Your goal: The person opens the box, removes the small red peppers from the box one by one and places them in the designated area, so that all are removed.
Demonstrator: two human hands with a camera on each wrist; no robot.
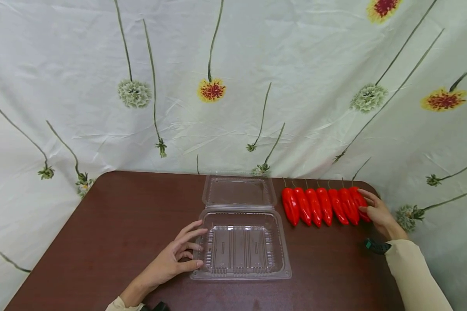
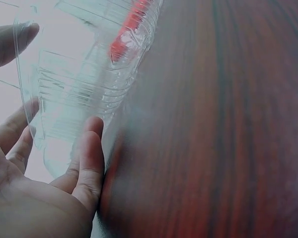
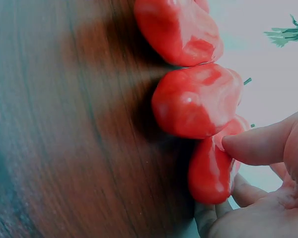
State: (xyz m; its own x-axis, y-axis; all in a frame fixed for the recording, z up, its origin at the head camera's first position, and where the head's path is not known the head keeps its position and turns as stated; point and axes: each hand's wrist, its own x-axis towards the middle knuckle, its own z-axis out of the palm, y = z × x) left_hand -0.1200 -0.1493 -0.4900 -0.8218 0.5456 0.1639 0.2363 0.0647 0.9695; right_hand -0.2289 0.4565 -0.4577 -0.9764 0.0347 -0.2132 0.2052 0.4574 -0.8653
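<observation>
A clear plastic clamshell box (image 1: 241, 247) lies on the table with its lid (image 1: 239, 191) folded back toward the curtain. My left hand (image 1: 171, 259) rests at the box's left rim, its fingers extended and apart; the left wrist view shows the fingers (image 2: 92, 156) along the clear side wall. At the right, several shiny red peppers (image 1: 312, 205) with thin stems lie side by side. My right hand (image 1: 379, 216) pinches the rightmost red pepper (image 3: 208, 173) between thumb and fingers. That pepper still touches its neighbour, and some of the right fingers are partly hidden behind it.
The dark brown wooden table (image 1: 140, 216) has rounded far corners. A white flower-print curtain (image 1: 233, 129) hangs along its back and right side, close to my right hand. Only a narrow gap lies between the box and the leftmost pepper.
</observation>
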